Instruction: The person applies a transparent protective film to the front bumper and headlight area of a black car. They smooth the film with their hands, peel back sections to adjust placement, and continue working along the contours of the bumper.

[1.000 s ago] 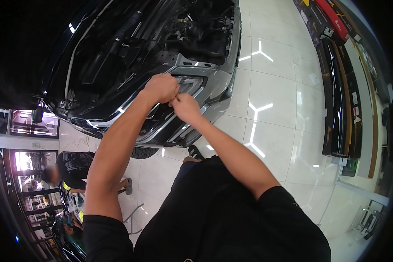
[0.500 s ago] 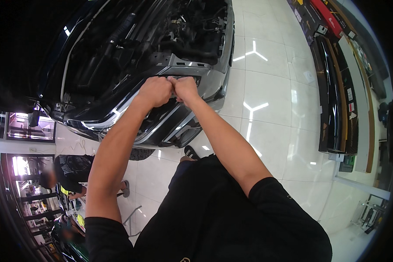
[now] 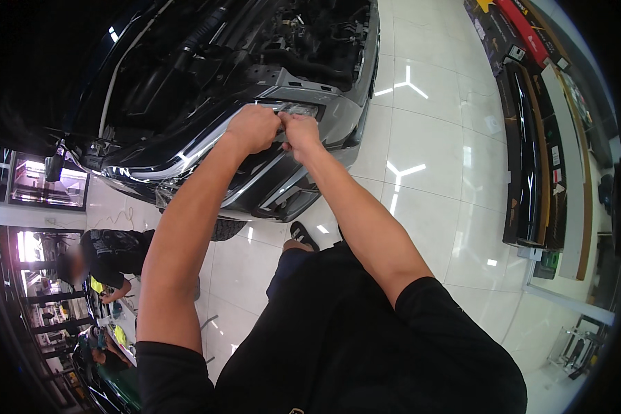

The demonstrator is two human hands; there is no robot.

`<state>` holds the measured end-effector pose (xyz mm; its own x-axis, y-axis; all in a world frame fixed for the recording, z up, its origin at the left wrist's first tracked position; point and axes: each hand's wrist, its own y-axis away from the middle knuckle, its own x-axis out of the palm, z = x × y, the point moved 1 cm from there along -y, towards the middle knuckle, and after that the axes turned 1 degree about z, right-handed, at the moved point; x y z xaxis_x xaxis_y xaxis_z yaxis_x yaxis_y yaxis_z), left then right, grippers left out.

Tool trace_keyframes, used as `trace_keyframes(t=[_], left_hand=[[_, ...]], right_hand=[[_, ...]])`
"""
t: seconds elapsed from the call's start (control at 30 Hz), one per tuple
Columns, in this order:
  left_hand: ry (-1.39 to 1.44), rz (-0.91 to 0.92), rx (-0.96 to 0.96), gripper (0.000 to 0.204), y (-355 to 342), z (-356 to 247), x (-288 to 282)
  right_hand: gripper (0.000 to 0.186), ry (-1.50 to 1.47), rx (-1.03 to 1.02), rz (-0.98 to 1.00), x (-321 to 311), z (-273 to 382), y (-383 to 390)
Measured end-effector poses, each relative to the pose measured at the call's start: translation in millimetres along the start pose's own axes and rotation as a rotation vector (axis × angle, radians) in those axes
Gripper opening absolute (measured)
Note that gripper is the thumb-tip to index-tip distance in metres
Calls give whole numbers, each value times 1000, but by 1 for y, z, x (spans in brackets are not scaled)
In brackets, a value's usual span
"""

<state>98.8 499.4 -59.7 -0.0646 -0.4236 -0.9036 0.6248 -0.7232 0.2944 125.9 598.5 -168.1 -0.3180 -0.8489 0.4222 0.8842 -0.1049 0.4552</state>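
Both my hands are over the front corner of a dark car with its engine bay (image 3: pixel 207 58) uncovered. My left hand (image 3: pixel 254 129) is closed, its knuckles up, beside the lamp. Close against it, my right hand (image 3: pixel 302 135) is also closed, thumb and fingers drawn together near a headlight (image 3: pixel 301 110). What the fingers pinch, if anything, is too small or hidden to make out. Below them runs the front bumper (image 3: pixel 272 186) with bright trim. A clear, shiny, crumpled-looking patch (image 3: pixel 164 195) shows on the bumper beside my left forearm.
At the left, a person in a dark shirt (image 3: pixel 117 245) leans over a work table (image 3: pixel 125 314); another person (image 3: pixel 103 357) is below. Long boxes (image 3: pixel 531 159) line the right wall. Glossy white tiles (image 3: pixel 428 165) cover the floor, and my sandalled foot (image 3: pixel 303 235) stands near the bumper.
My hands sit slightly higher in the picture, as does the car. My right hand covers less of the headlight. At the left, the nearer person leans further over the table.
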Motion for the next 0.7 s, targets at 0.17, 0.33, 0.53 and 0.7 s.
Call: trace_keyframes(t=[0.17,0.33,0.53,0.7], left_hand=[[-57,29,58,16,2,0,-1],[-28,63,58,15,3,2,5],[-83,87,164,15,2,7,0],[117,162,-19,29,-8,15,-42]], right_hand=[[31,-64,-102,-90,6,-8,6],[33,-90,-125,-120,9,-18,11],[36,-115,-132,-141,9,-19,15],[39,-96,-185,-178,11,-21,14]])
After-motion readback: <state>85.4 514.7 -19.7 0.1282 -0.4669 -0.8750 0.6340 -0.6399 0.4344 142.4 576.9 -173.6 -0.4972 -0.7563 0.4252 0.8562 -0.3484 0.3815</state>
